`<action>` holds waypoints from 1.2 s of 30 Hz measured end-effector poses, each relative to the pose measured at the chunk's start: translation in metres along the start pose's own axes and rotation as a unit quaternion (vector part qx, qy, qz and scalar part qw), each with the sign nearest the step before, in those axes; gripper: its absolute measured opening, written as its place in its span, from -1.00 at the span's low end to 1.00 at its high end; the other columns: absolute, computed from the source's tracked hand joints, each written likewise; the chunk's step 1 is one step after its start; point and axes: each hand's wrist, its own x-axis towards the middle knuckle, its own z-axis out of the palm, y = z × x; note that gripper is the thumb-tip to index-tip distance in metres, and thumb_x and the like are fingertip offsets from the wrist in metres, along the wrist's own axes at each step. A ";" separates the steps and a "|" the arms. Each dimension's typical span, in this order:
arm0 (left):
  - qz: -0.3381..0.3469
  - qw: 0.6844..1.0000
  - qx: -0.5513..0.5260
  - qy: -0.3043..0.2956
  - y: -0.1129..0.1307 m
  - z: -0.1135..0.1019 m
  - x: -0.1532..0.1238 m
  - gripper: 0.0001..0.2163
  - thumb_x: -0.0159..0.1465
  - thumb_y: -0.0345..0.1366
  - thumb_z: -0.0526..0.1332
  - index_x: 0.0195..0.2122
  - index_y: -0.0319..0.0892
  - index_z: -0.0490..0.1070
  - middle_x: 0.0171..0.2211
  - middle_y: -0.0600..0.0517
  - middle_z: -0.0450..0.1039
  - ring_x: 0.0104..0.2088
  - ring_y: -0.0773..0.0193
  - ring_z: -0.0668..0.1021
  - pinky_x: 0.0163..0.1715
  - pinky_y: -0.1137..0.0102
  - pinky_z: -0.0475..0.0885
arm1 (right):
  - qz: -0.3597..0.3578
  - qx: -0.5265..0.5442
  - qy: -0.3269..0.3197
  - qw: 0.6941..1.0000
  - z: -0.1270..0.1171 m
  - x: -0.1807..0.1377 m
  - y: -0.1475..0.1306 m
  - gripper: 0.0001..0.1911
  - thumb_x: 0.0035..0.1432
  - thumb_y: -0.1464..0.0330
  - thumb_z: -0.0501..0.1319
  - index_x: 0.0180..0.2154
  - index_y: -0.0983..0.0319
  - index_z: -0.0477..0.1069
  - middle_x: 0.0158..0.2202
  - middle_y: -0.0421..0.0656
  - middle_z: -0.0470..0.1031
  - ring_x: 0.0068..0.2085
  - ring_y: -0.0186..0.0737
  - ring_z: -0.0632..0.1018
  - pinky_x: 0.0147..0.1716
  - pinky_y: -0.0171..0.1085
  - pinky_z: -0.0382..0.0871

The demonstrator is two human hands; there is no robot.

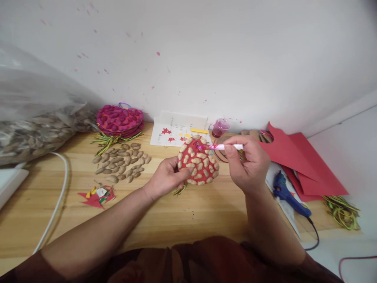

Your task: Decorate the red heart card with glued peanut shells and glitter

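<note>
Between thumb and fingers, my left hand (169, 175) grips a round red disc (193, 179) covered with whole peanuts, held above the wooden table. A green tassel hangs from its lower edge. In my right hand (250, 163) is a white paintbrush (219, 147) smeared with pink paint. Its tip touches the disc near the top, where a peanut is dark pink; the others are bare tan. Behind the disc stands a small clear cup (220, 126) of magenta paint. At the back left sits a stack of finished-looking magenta peanut discs (120, 120) with a green tassel.
Loose peanuts (120, 161) and paper scraps (97, 196) lie left, beside a plastic bag of peanuts (35, 133) and a white cable (57, 196). Red sheets (306, 165), a blue glue gun (290, 196) and green strings (343, 212) lie right. A white paper (159, 133) rests behind.
</note>
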 end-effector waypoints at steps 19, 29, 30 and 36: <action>0.014 0.999 0.029 0.013 -0.002 0.000 0.000 -0.67 0.19 -0.03 0.34 -0.39 -0.20 0.34 -0.65 0.16 0.33 -0.69 0.47 0.29 -0.67 0.53 0.19 | -0.098 -0.067 -0.022 0.993 -0.001 0.005 -0.006 -0.85 0.19 0.52 0.29 -0.23 0.17 0.48 -0.34 -0.17 0.58 -0.25 -0.16 0.55 -0.20 -0.15 0.45; 0.025 0.998 0.038 0.031 -0.008 -0.001 0.002 -0.69 0.19 -0.05 0.34 -0.34 -0.24 0.43 -0.54 0.09 0.41 -0.59 0.43 0.34 -0.56 0.50 0.25 | -0.109 -0.073 -0.031 0.991 -0.002 0.006 -0.005 -0.83 0.16 0.53 0.32 -0.22 0.16 0.48 -0.34 -0.18 0.59 -0.25 -0.15 0.56 -0.21 -0.15 0.46; 0.027 0.998 0.041 0.035 -0.008 -0.001 0.002 -0.69 0.19 -0.06 0.34 -0.34 -0.24 0.43 -0.54 0.09 0.41 -0.58 0.43 0.34 -0.56 0.50 0.25 | -0.111 -0.075 -0.035 0.990 -0.003 0.007 -0.005 -0.83 0.16 0.53 0.32 -0.23 0.16 0.48 -0.35 -0.19 0.58 -0.26 -0.15 0.55 -0.21 -0.15 0.46; 0.028 0.998 0.040 0.030 -0.008 -0.001 0.003 -0.70 0.18 -0.07 0.34 -0.36 -0.24 0.43 -0.54 0.08 0.43 -0.58 0.42 0.36 -0.54 0.50 0.28 | -0.100 -0.070 -0.031 0.992 -0.004 0.007 -0.005 -0.83 0.17 0.51 0.32 -0.23 0.15 0.47 -0.34 -0.19 0.58 -0.26 -0.16 0.56 -0.22 -0.17 0.45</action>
